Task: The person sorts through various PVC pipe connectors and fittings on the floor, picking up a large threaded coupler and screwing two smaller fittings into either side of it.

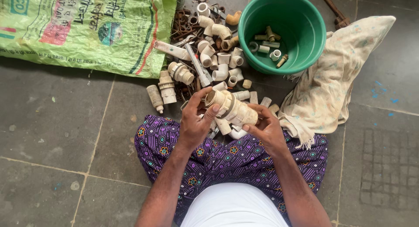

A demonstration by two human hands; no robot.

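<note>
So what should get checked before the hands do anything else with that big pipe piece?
1. Both hands on the piece: ok. The left hand wraps the threaded end of the big cream pipe fitting, and the right hand supports the other end.
2. Fitting held off the floor: ok, it is above the lap.
3. Room in the green bucket: ok, only a few small parts lie at its bottom.
4. Loose pile of fittings out of the way: not ok, it lies close in front of the hands.
5. Thread clean and undamaged: cannot tell.
6. Cloth away from the hands: ok, it lies beside.
</note>
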